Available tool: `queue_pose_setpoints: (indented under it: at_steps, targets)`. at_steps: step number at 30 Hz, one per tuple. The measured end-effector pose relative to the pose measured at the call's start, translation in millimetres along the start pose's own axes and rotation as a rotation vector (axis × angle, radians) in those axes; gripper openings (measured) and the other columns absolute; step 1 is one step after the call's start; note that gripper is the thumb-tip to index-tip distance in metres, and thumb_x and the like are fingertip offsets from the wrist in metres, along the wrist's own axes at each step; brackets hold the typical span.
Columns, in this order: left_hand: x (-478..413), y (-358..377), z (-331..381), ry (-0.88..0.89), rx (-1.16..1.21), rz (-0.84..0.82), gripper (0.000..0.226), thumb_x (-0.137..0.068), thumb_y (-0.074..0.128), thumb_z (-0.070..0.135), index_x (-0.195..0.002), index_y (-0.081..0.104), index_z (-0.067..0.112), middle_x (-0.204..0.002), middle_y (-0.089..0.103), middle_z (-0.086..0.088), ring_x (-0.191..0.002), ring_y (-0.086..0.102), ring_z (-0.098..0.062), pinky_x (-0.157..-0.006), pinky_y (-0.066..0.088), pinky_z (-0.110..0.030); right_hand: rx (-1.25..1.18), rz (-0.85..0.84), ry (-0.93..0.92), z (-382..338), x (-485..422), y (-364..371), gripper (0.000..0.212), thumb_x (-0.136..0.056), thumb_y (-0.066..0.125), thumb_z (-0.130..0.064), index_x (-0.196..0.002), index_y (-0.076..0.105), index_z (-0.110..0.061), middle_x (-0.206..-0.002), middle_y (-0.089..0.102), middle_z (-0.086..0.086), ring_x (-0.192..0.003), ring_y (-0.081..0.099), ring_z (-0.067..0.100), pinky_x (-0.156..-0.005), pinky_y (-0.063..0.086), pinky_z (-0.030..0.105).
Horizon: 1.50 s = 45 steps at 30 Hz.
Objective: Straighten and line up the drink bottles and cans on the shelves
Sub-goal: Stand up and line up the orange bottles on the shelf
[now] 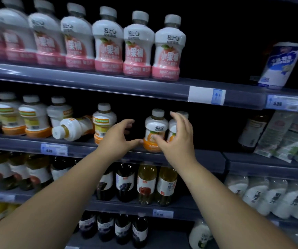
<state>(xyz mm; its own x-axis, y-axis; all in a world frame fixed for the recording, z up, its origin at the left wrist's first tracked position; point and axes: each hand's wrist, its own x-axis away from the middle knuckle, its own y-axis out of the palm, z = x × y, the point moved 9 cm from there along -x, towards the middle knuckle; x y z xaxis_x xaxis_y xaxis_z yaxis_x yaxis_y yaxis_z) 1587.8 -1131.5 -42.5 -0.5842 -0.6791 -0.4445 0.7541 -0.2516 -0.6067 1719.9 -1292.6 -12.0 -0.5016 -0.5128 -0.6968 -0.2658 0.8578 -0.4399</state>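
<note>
While both bare forearms reach up to the middle shelf [83,144], the left hand [119,139] hangs with fingers curled and thumb stretched toward the orange-banded bottle [154,131], its thumb tip at or just short of the bottle's base; whether it touches cannot be told. The right hand [177,136] is spread wide in front of that bottle's right side, fingers apart, thumb across the orange band, covering much of a second orange bottle [173,130] just behind. Neither hand grips anything.

That orange-banded bottle stands upright near the shelf's front edge, grey-capped, white-bodied, with a small dark logo and an orange fruit picture; its large characters are partly hidden. Left of it, beyond the left hand, another upright bottle [104,121] shows its back label and barcode. Further left a toppled bottle [72,129] lies on its side, cap pointing outward, leaning against more upright ones [34,115] turned every way. Below them a price tag [54,150] reads about 4.28.

Above the orange-banded bottle, a neat row of pink bottles [137,45] carries the characters 水果捆. Up to its right a blue-and-white carton [279,64] leans, over a tag [282,102] reading 5.58. Beneath it stand dark and amber juice bottles [146,184] with fruit labels.
</note>
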Motion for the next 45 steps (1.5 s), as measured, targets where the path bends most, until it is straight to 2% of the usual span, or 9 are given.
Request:
queue_pose_setpoints:
  at_steps: [5, 10, 14, 20, 26, 30, 33, 40, 45]
  targets:
    - [27.1, -65.8, -23.8, -0.033, 0.034, 0.121, 0.065, -0.073, 0.085, 0.04, -0.129, 0.056, 0.024, -0.118, 0.062, 0.008, -0.11, 0.06, -0.01, -0.091, 0.052, -0.033, -0.214, -0.194, 0.053, -45.3, 6.0, 74.1, 0.074, -0.08, 0.08, -0.039, -0.142, 0.041, -0.03, -0.136, 0.039, -0.016, -0.131, 0.04, 0.008, -0.108, 0.037, 0.027]
    - [37.3, -123.1, -61.8, -0.057, -0.019, 0.197, 0.053, -0.078, 0.081, 0.039, -0.123, 0.057, 0.026, -0.111, 0.058, 0.011, -0.101, 0.059, -0.008, -0.081, 0.048, -0.027, -0.297, -0.264, 0.198, -59.6, 16.5, 146.9, 0.077, -0.078, 0.082, -0.037, -0.143, 0.041, -0.028, -0.144, 0.041, -0.007, -0.128, 0.043, 0.01, -0.1, 0.039, 0.026]
    - [22.3, -145.3, -86.6, 0.023, -0.056, 0.153, 0.044, -0.077, 0.081, 0.04, -0.109, 0.051, 0.04, -0.113, 0.056, 0.013, -0.096, 0.055, -0.008, -0.075, 0.042, -0.022, -0.322, -0.194, 0.34, -59.2, 16.5, 181.8, 0.078, -0.075, 0.085, -0.032, -0.14, 0.042, -0.029, -0.138, 0.043, -0.009, -0.118, 0.044, 0.006, -0.092, 0.039, 0.025]
    - [4.9, -139.3, -93.4, 0.124, -0.073, 0.043, 0.054, -0.076, 0.079, 0.046, -0.122, 0.06, 0.025, -0.111, 0.051, 0.015, -0.091, 0.054, -0.005, -0.079, 0.044, -0.023, -0.278, -0.09, 0.511, -48.5, 16.5, 202.5, 0.09, -0.069, 0.089, -0.035, -0.142, 0.038, -0.026, -0.14, 0.049, 0.0, -0.119, 0.05, 0.011, -0.09, 0.045, 0.028]
    - [12.9, -135.3, -88.2, 0.033, -0.066, 0.089, 0.052, -0.077, 0.08, 0.043, -0.122, 0.06, 0.024, -0.116, 0.056, 0.009, -0.097, 0.052, -0.006, -0.078, 0.041, -0.023, -0.299, -0.189, 0.504, -41.5, 12.9, 199.7, 0.094, -0.068, 0.09, -0.035, -0.144, 0.036, -0.028, -0.143, 0.047, -0.002, -0.124, 0.049, 0.013, -0.094, 0.047, 0.031]
    - [20.1, -138.4, -97.7, 0.0, -0.187, 0.17, 0.05, -0.077, 0.08, 0.041, -0.121, 0.062, 0.021, -0.121, 0.06, 0.001, -0.115, 0.052, -0.019, -0.091, 0.044, -0.03, -0.243, -0.243, 0.463, -39.0, 3.4, 200.7, 0.093, -0.071, 0.088, -0.03, -0.146, 0.033, -0.023, -0.142, 0.049, 0.002, -0.126, 0.051, 0.019, -0.098, 0.048, 0.034]
    - [18.9, -130.4, -117.9, -0.022, -0.24, 0.119, 0.056, -0.075, 0.082, 0.04, -0.123, 0.059, 0.022, -0.123, 0.055, -0.001, -0.118, 0.047, -0.024, -0.095, 0.041, -0.034, -0.192, -0.255, 0.458, -37.6, -0.9, 206.5, 0.096, -0.074, 0.086, -0.03, -0.149, 0.027, -0.021, -0.141, 0.05, 0.003, -0.124, 0.053, 0.021, -0.091, 0.046, 0.031]
    - [11.5, -122.9, -161.5, -0.001, -0.142, 0.073, 0.051, -0.077, 0.082, 0.029, -0.116, 0.051, 0.022, -0.113, 0.041, 0.005, -0.097, 0.044, -0.013, -0.08, 0.038, -0.027, -0.017, -0.162, 0.495, -39.7, 1.9, 221.3, 0.075, -0.075, 0.081, -0.045, -0.131, 0.035, -0.023, -0.121, 0.061, 0.001, -0.104, 0.062, 0.026, -0.083, 0.054, 0.042]
    - [-0.5, -130.8, -162.5, 0.045, -0.056, 0.103, 0.036, -0.081, 0.077, 0.021, -0.109, 0.054, 0.02, -0.11, 0.048, 0.001, -0.097, 0.048, -0.014, -0.075, 0.037, -0.023, 0.01, -0.15, 0.496, -39.5, -1.5, 219.9, 0.076, -0.07, 0.083, -0.051, -0.124, 0.039, -0.023, -0.115, 0.063, 0.0, -0.101, 0.064, 0.023, -0.083, 0.056, 0.046]
